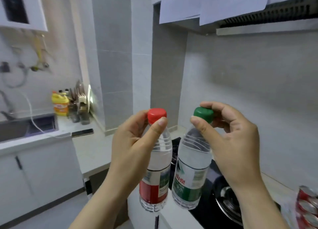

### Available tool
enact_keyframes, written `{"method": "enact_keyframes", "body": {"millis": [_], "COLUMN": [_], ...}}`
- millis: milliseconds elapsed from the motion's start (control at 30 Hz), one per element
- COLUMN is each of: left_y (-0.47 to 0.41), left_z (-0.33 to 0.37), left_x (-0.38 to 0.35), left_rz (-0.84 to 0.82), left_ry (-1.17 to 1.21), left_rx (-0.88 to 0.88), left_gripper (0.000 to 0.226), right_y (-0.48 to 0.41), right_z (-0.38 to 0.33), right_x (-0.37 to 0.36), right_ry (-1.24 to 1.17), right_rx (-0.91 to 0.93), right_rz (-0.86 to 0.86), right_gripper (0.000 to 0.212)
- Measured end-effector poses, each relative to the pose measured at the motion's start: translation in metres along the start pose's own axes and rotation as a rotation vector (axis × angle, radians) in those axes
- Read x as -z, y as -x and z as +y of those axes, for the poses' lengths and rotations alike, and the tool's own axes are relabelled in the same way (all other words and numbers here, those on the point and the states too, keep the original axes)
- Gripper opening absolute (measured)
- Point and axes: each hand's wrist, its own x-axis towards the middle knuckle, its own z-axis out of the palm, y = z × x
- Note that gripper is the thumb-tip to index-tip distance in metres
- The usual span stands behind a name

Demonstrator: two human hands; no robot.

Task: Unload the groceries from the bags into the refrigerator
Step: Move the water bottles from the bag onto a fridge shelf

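Note:
My left hand (132,146) grips the neck of a clear water bottle with a red cap and red label (155,175). Beside it, my right hand (230,142) pinches the neck and green cap of a second water bottle with a green label (191,175). Both bottles hang upright in the air, side by side and nearly touching, above the counter's corner. The refrigerator and the bags are out of view.
A black gas stove (222,194) lies below the bottles. Red cans in plastic wrap (306,209) sit at the right edge. On the left counter are a sink (25,125), a yellow jug (60,103), a knife rack (80,99) and a phone (82,132). A range hood (266,20) hangs overhead.

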Motion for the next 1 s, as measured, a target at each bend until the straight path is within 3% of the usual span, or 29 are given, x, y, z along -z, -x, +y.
{"method": "enact_keyframes", "body": {"millis": [467, 567, 1000], "left_y": [0.013, 0.033, 0.147], "left_z": [0.028, 0.044, 0.171], "left_x": [0.063, 0.08, 0.153], "left_rz": [0.538, 0.648, 1.034], "left_ry": [-0.469, -0.566, -0.819], "left_rx": [-0.056, -0.044, -0.123], "left_gripper": [0.026, 0.015, 0.019], "right_y": [-0.043, -0.032, 0.062], "right_z": [0.002, -0.017, -0.167], "right_x": [-0.12, -0.146, -0.214], "right_ry": [-0.516, -0.634, -1.015], "right_rx": [0.189, 0.23, 0.373], "right_rz": [-0.481, -0.579, -0.816], "right_gripper": [0.035, 0.035, 0.034]}}
